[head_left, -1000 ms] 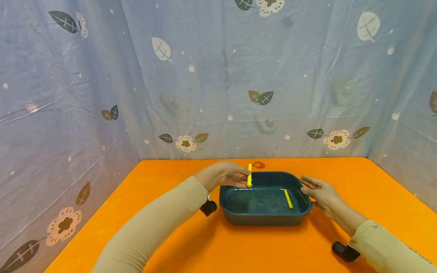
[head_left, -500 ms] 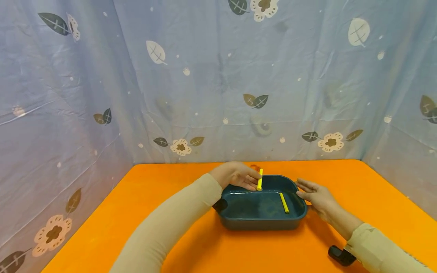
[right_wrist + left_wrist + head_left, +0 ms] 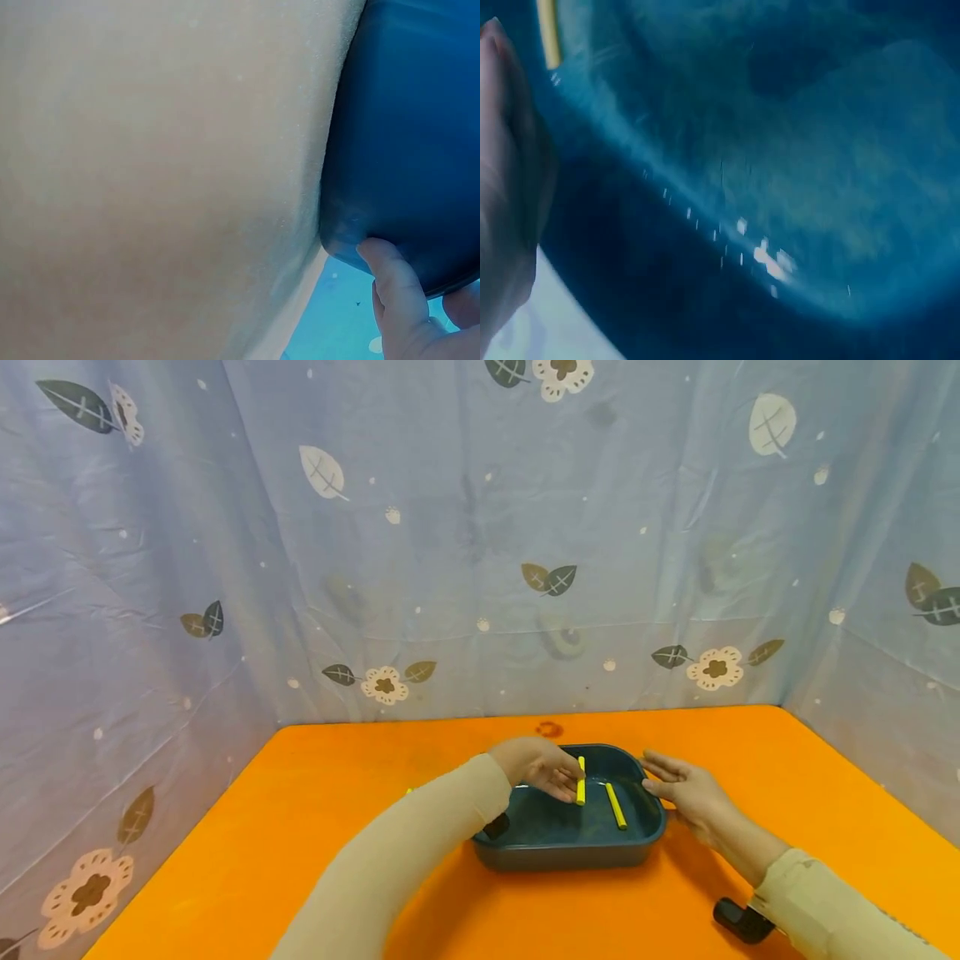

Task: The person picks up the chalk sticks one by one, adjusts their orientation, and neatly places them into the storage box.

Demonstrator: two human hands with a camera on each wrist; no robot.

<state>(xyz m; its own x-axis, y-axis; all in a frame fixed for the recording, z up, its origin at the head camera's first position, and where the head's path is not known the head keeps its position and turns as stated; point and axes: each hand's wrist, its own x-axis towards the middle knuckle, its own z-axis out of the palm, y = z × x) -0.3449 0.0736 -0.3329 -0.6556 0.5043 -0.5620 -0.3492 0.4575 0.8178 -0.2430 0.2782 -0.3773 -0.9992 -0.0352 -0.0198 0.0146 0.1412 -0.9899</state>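
In the head view my left hand (image 3: 551, 772) pinches a slim yellow stick (image 3: 581, 787) between thumb and fingertips, its length nearly upright, over the middle of a dark teal tray (image 3: 566, 856). A second yellow stick (image 3: 617, 807) lies on the tray floor, just right of the held one. My right hand (image 3: 690, 793) is at the tray's right end, fingers fairly straight along the rim. The right wrist view shows one fingertip on the tray's outer wall (image 3: 405, 127). In the left wrist view, my left hand (image 3: 510, 180) hangs over the glossy tray interior (image 3: 727, 150).
An orange table (image 3: 337, 827) carries the tray. Behind my left sleeve (image 3: 420, 843) a small bit of yellow (image 3: 409, 791) peeks out on the table. A reddish ring mark (image 3: 550, 729) sits beyond the tray. Patterned curtains (image 3: 450, 568) enclose the back and sides.
My left hand has moved rightward and down over the tray with the yellow stick, nearer the one lying inside. My right hand stays at the rim. The head view has shifted slightly.
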